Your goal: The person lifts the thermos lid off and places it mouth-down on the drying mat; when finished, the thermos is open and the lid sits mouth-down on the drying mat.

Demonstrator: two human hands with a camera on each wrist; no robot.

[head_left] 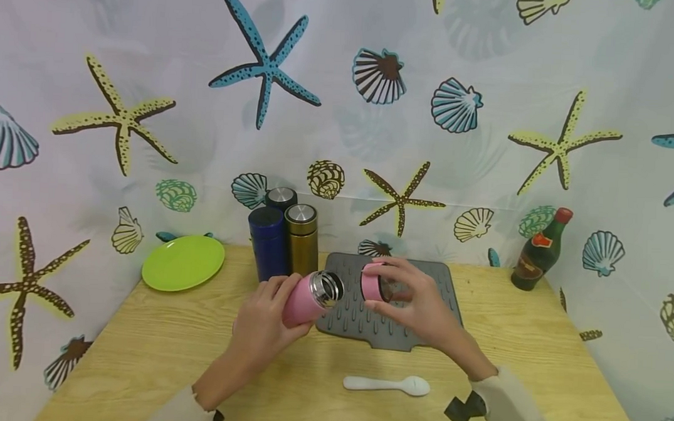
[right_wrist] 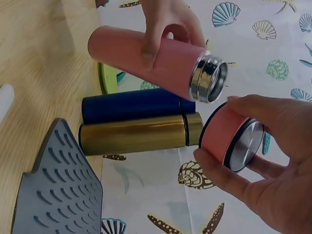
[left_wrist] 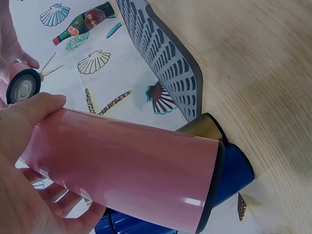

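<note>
My left hand (head_left: 267, 323) grips a pink thermos flask (head_left: 301, 302), its bare steel mouth (head_left: 326, 289) tilted up and to the right. The left wrist view shows the pink body (left_wrist: 122, 165) with the thumb along its upper side and the fingers underneath. To the right, my right hand (head_left: 418, 299) pinches the pink lid (head_left: 371, 282) between thumb and fingers. In the right wrist view the lid (right_wrist: 226, 134) is apart from the flask's mouth, with its silver top turned toward the palm. Both are held above the table.
Blue (head_left: 268, 242), gold (head_left: 302, 237) and dark (head_left: 281, 197) flasks stand together at the back. A grey drying mat (head_left: 360, 324) lies behind the hands. A white spoon (head_left: 387, 384) lies in front, a green plate (head_left: 182, 263) back left, a dark bottle (head_left: 540, 251) back right.
</note>
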